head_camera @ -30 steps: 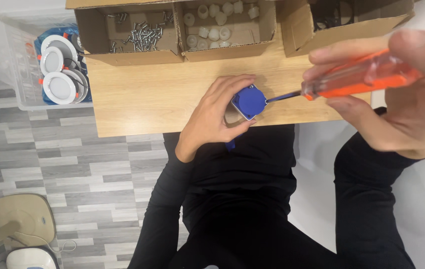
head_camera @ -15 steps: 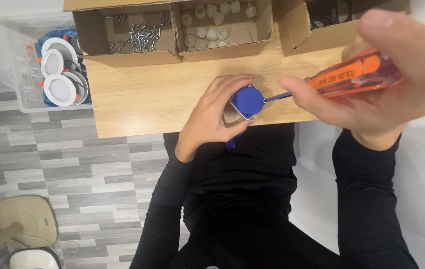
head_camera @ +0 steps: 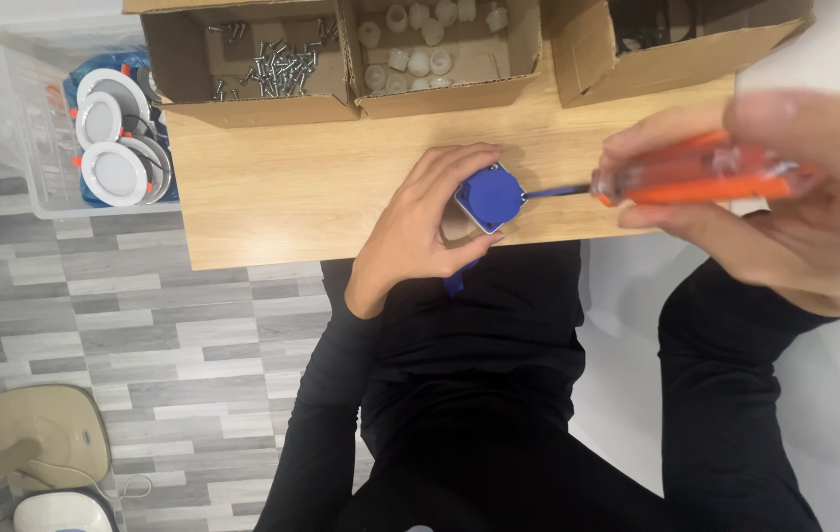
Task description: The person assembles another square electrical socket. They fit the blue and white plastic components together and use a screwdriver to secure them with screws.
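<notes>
— Blue plastic housing [head_camera: 488, 196]: where?
— Near the front edge of the wooden desk [head_camera: 282, 187], toward its right half, pinned against the top by the left hand [head_camera: 418, 229].
— Grip on it?
— Closed around the housing, fingers curled over the far side, thumb pressed at the near side.
— And the right hand [head_camera: 765, 212]?
— Raised off the desk's right end, blurred, wrapped tight around the orange handle of a screwdriver [head_camera: 681, 177]. Dark shaft pointing left, tip touching the housing's right face.
— Along the back edge?
— Three open cardboard boxes side by side. Left box [head_camera: 248, 61] holding loose metal screws, middle box [head_camera: 440, 44] holding small white plastic caps, right box [head_camera: 676, 44] with dark parts, too shadowed to tell.
— Beyond the left edge?
— Clear plastic bin [head_camera: 36, 118] on the grey tiled floor, stacked with round white downlights [head_camera: 110, 128].
</notes>
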